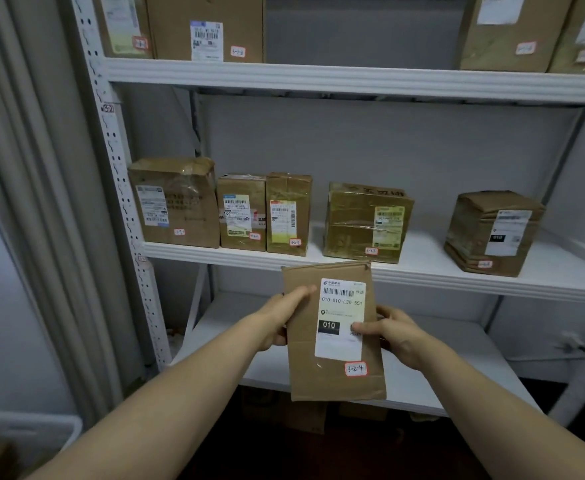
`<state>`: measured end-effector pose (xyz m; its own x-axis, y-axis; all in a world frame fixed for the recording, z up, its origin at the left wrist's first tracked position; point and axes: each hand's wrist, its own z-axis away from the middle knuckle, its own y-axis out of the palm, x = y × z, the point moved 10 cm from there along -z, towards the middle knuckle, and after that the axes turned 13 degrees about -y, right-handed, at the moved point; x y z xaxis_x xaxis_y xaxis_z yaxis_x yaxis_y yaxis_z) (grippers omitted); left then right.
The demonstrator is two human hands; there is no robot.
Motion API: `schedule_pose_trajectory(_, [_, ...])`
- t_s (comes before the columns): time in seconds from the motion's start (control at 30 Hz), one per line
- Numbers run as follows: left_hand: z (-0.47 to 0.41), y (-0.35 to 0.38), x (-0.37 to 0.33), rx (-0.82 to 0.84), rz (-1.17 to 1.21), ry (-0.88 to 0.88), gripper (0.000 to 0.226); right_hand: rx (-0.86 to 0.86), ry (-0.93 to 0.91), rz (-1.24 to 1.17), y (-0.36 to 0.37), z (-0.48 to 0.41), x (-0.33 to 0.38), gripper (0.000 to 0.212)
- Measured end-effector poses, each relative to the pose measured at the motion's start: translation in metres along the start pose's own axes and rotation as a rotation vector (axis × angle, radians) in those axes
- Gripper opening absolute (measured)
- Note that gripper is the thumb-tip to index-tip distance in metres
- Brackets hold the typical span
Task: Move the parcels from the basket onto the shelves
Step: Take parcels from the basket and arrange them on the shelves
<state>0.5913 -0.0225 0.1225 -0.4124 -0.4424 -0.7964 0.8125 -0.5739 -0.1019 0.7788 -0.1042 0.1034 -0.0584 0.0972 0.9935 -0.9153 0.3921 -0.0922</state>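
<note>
Head view: my left hand [282, 318] and right hand [393, 332] gripped the flat parcel [305, 368] by its edges, upright before the middle shelf [422, 271]. Shelving was in hand, I judged; next, lifting it into the gap between the narrow box [288, 213] and the taped box [367, 221].

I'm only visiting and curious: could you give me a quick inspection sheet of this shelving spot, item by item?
Surface: white middle shelf, with a gap between its third and fourth parcels.
Job's things: held parcel, upright before the shelves, sticker reading 3-2-4; row of parcels, five, on the middle shelf; more on the top shelf.
Clutter: dim cardboard under the bottom shelf, unclear.
Hands: left hand grips the parcel's left edge; right hand its right edge, thumb on the label.
Cables: nothing seen.
Surroundings: curtain at left, grey wall behind.
</note>
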Motion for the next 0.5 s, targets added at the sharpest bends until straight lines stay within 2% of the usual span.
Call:
schedule_pose_trajectory(0.1, [-0.001,-0.001,0.004,-0.012,0.007,-0.014,0.070,0.021,0.010,0.004,0.001,0.004,-0.005,0.061])
schedule_pose_trajectory(0.17, [-0.005,-0.007,-0.001,-0.036,0.134,-0.010,0.081,0.035,0.001,0.007,0.001,0.005,-0.006,0.058])
schedule_pose_trajectory(0.23, [-0.002,-0.014,-0.007,-0.070,0.262,0.013,0.070,0.043,-0.023,0.009,-0.001,0.006,-0.004,0.059])
schedule_pose_trajectory(0.33, [0.004,-0.018,-0.023,-0.120,0.304,0.057,0.045,0.039,-0.091,0.009,-0.006,0.008,0.005,0.062])
schedule_pose_trajectory(0.4, [0.012,-0.019,-0.045,-0.166,0.256,0.136,0.032,0.062,-0.154,0.009,-0.008,0.009,0.016,0.061])
schedule_pose_trajectory(0.5, [0.019,-0.021,-0.083,-0.289,0.016,0.273,0.036,0.099,-0.243,0.013,-0.006,0.012,0.037,0.056])
